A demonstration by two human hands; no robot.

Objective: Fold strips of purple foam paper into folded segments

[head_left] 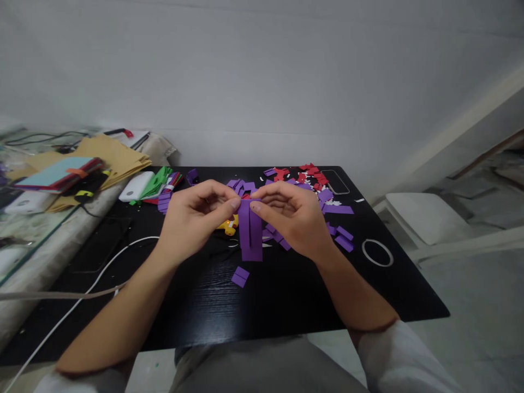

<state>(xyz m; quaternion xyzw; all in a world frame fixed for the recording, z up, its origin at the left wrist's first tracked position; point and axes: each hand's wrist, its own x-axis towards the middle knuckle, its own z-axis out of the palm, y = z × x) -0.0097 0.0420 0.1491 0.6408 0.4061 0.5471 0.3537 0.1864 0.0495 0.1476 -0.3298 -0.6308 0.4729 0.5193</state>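
Between my two hands hangs a purple paper strip [255, 237], folded lengthwise, with its long end pointing down toward me. My left hand [198, 215] pinches its upper left edge between thumb and fingers. At the upper right edge, my right hand [289, 213] pinches the same strip. Both hands are held above the table, close together. Just below the strip lies a small creased purple paper piece [240, 277]. A yellow tool [228, 225], partly hidden by my left hand and the strip, rests behind them.
Purple pieces [344, 238] and red scraps [313, 173] lie scattered over the black table [303, 305]. Green paper [158, 183] and a white device [136, 186] sit at the back left. A white cable [102, 270] crosses the left side. A ring [377, 252] lies right.
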